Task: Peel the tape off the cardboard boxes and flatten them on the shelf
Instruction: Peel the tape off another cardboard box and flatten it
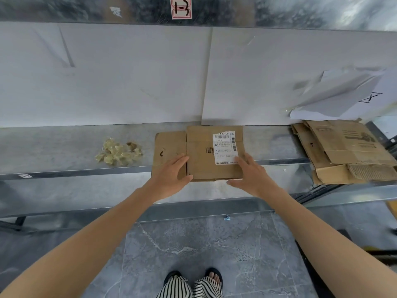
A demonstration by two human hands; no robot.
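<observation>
— Two hands, one box, and it's down flat on the metal shelf, dead centre, its near edge poking out past the front rim.

— And how do those hands lie?

— Both spread, fingers straight. The left hand lies flat across the seam where the side flap meets the main panel. The right hand has its fingertips on the box's near right corner, thumb stretched out below the edge. Nothing is pinched.

— One label?

— One white shipping label on top, right of middle, with a single printed barcode just beside it on the cardboard.

— Anything else up there?

— One crumpled wad of yellowish tape to the left, well apart from the box. On the far right is one stack of flattened cardboard, several layers deep. I can't count them from here.

— Behind?

— Two white sheets cover the back, meeting at a seam above the box, and one sign reading 13 sits overhead.

— Down low?

— Two feet in dark sandals below striped trousers, on a grey stone floor.
</observation>
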